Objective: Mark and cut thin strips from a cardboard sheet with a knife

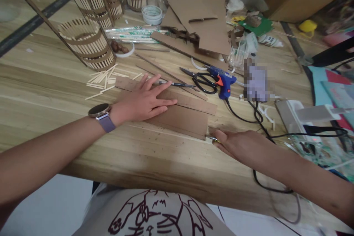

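- The left hand [148, 97] lies palm down, fingers spread apart, pressing on cardboard and gripping nothing; a watch [103, 115] with a purple strap is on that wrist.
- The right hand [235, 143] is closed around a slim tool [212, 138], most of which the fingers hide; its metal tip shows just beside the right-hand end of the cardboard, and whether it touches the edge is hard to tell.
- The wider cardboard piece [185, 120] lies flat on the wooden bench [177, 169], partly under the left hand, near the bench's front edge.
- A narrower cardboard strip [193, 104] runs along its far side, also partly beneath the left hand.
- Dark crumbs are scattered on the bench in front of the wider piece.
- A pen [182, 84] lies just past the strip, at the left fingertips.
- Beyond it are black-handled scissors [196, 76], open a little, and a blue glue gun [227, 81] with an orange trigger, close beside each other.
- Loose pale sticks [103, 78] lie left of the fingers, near the foot of a tilted-looking basket [92, 49] of sticks and brown bands.
- Farther back, a dark slim knife-like object [203, 19] rests on a large cardboard sheet [212, 37].
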A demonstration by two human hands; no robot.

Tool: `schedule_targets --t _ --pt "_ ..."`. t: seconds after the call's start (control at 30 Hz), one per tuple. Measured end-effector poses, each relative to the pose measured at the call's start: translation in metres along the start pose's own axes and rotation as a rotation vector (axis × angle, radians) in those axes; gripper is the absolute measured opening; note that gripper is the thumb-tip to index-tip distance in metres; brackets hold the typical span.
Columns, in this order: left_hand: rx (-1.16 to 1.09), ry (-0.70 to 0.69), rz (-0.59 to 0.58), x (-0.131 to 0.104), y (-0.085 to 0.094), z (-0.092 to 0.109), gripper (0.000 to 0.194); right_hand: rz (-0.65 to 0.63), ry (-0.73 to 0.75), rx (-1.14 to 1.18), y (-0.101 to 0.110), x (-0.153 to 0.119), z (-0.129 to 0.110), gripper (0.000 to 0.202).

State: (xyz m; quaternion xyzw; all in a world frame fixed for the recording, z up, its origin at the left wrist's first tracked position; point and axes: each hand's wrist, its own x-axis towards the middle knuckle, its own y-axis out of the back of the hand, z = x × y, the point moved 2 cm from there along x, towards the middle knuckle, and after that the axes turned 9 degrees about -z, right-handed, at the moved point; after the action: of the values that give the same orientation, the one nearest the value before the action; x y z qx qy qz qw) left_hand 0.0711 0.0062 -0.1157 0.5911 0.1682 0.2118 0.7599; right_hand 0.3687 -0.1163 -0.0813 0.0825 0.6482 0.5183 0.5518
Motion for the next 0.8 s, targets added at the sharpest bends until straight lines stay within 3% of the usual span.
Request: schedule_targets --t 0.17,0.37,0.5,0.6,0.8 --pt "0.013 0.0 0.0 0.0 0.001 0.001 0.037 0.036 -0.025 -0.013 -0.003 0.001 -0.002 0.02" --pt "0.026 -0.002 0.008 0.0 0.002 0.004 0.037 0.024 0.072 0.111 -0.006 -0.006 0.015 0.026" --pt "0.028 -0.006 0.025 0.002 0.0 0.004 0.036 0.097 0.025 0.209 -0.003 -0.006 0.017 0.029" --pt "0.029 -0.014 0.036 0.002 -0.001 0.004 0.036 0.159 0.026 0.187 0.017 0.008 -0.002 0.029" --pt "0.02 0.004 0.046 0.003 -0.002 0.005 0.038 0.027 0.079 0.12 0.079 0.049 -0.049 0.026"
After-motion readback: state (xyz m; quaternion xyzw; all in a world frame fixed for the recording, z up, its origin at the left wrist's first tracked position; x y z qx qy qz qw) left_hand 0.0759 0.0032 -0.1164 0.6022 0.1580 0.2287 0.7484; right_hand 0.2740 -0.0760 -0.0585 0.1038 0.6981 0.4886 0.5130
